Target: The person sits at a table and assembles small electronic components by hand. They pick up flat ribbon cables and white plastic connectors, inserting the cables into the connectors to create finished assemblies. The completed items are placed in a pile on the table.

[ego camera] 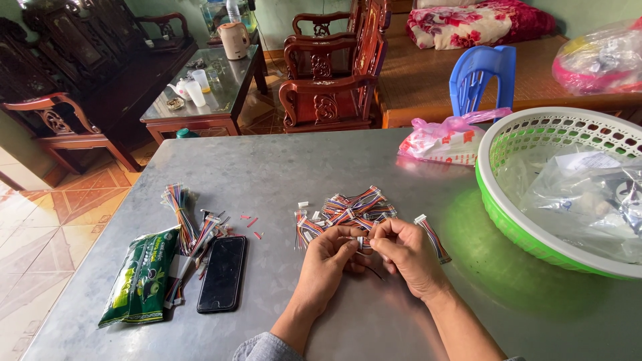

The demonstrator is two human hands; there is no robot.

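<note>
Just below the centre of the frame, the left hand (329, 257) and right hand (403, 254) meet with fingertips pinched shut on a small wire connector (362, 242). The piece is so slight it could slip free and vanish into the pile of wire harnesses (348, 208) just above. It looks like thin multicoloured wires ending in a tiny white plug, mostly hidden by fingers.
</note>
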